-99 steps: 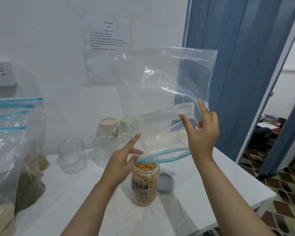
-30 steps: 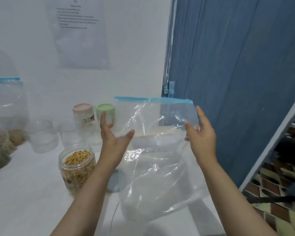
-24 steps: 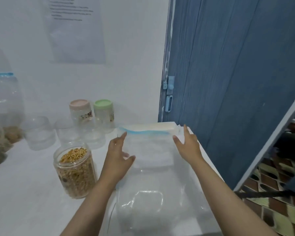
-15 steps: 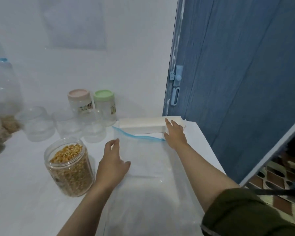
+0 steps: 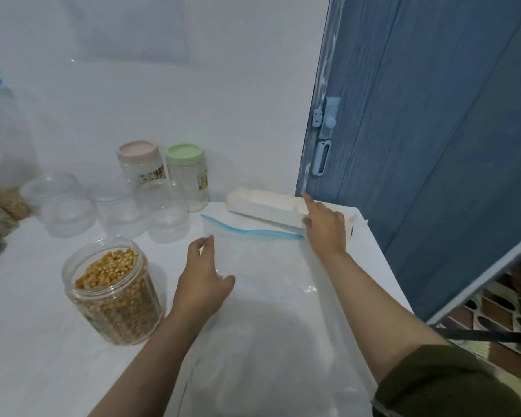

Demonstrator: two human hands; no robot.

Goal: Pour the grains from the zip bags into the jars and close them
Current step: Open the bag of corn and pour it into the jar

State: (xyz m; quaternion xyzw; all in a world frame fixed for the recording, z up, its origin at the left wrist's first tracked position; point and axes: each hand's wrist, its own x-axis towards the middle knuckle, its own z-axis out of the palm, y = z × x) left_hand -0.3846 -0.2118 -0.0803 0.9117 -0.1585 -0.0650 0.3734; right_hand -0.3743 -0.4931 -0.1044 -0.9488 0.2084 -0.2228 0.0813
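Observation:
An empty clear zip bag (image 5: 268, 296) with a blue zip strip (image 5: 253, 231) lies flat on the white table (image 5: 27, 341). My left hand (image 5: 203, 281) rests on the bag's left edge with the fingers loosely apart. At the right end of the zip strip my right hand (image 5: 325, 233) lies on the bag's corner, index finger stretched out. Left of my left hand stands an uncapped clear jar (image 5: 115, 293), nearly full of yellow corn kernels. I see no lid for this jar.
Several empty clear jars (image 5: 118, 212) stand behind the corn jar, and a pink-lidded jar (image 5: 140, 164) and a green-lidded jar (image 5: 188, 173) by the wall. Beyond the bag lies a white box (image 5: 265, 206). Grain-filled bags (image 5: 0, 206) sit far left. A blue door (image 5: 433, 145) borders the table's right edge.
The bag, first held mouth down over the corn jar, was turned upright, carried right and laid flat on the table. Both hands came down with it and now rest on its top corners.

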